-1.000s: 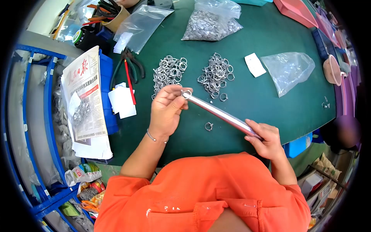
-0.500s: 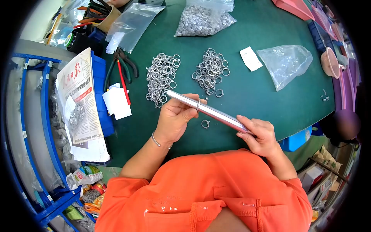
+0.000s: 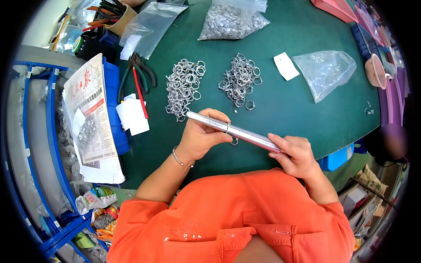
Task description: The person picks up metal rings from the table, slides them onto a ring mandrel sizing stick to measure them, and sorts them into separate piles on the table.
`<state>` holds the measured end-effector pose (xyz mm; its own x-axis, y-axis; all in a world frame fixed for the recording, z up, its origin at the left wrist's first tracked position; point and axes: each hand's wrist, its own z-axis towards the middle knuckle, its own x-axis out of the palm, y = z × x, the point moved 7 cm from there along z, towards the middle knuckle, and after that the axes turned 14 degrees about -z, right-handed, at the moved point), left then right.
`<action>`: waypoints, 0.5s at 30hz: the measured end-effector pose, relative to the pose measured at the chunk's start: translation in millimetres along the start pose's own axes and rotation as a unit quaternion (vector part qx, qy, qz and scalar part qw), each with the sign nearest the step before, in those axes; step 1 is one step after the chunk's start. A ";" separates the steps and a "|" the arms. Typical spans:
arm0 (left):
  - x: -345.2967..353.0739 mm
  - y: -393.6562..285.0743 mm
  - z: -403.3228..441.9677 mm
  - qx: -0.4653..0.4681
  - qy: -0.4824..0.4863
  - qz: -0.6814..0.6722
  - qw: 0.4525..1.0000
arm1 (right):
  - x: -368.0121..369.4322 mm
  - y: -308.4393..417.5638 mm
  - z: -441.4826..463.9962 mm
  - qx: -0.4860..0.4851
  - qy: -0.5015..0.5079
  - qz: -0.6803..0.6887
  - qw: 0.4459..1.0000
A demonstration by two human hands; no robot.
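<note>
A silver ring mandrel (image 3: pixel 251 135) lies slantwise across both my hands above the table, its tip to the left. My right hand (image 3: pixel 294 154) is closed round its right end. With finger and thumb, my left hand (image 3: pixel 204 133) pinches a ring (image 3: pixel 228 127) that sits around the mandrel. Partly hidden behind the left thumb and the mandrel is a loose ring (image 3: pixel 234 141) on the table. Beyond the hands lie a left pile of grey metal rings (image 3: pixel 183 87) and a right pile of rings (image 3: pixel 239 81), with one single ring (image 3: pixel 250 105) beside it.
Pliers (image 3: pixel 139 72), a red stick (image 3: pixel 140 93) and white paper slips (image 3: pixel 133 116) lie left on the green table (image 3: pixel 280 105). A filled plastic bag (image 3: pixel 232 22) stands at the back. Rightward are a paper slip (image 3: pixel 286 66), a clear bag (image 3: pixel 326 72) and a pink basket (image 3: pixel 376 72).
The mandrel's left end has dipped towards me, and my left hand with the ring has moved down slightly. The loose ring on the table is now more covered.
</note>
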<state>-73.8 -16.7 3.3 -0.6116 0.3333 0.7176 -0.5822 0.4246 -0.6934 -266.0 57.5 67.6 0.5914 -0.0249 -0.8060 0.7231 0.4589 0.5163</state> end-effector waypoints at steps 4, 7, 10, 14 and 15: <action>-1.3 4.5 -1.6 -0.025 -0.047 -0.060 0.997 | 1.7 -4.3 -0.3 0.036 0.003 0.063 0.997; 1.1 2.5 0.1 -0.016 -0.048 -0.030 0.998 | 1.7 -5.7 -0.6 0.043 0.003 0.071 0.997; 2.7 -1.1 1.3 0.007 -0.042 0.009 0.999 | 1.0 -6.1 1.4 0.039 0.002 0.058 0.998; 4.1 -4.0 3.7 0.011 -0.029 0.034 0.999 | 0.9 -6.2 2.8 0.050 0.020 0.062 0.997; -1.1 -6.9 2.5 0.033 -0.058 0.030 0.997 | 0.5 -6.0 2.3 0.048 0.020 0.061 0.997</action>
<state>-70.5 -22.1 7.1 -0.7013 0.2552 0.6656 -0.5749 0.3494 -0.7398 -269.2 52.7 64.8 0.6640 0.0613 -0.7453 0.6789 0.3684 0.6351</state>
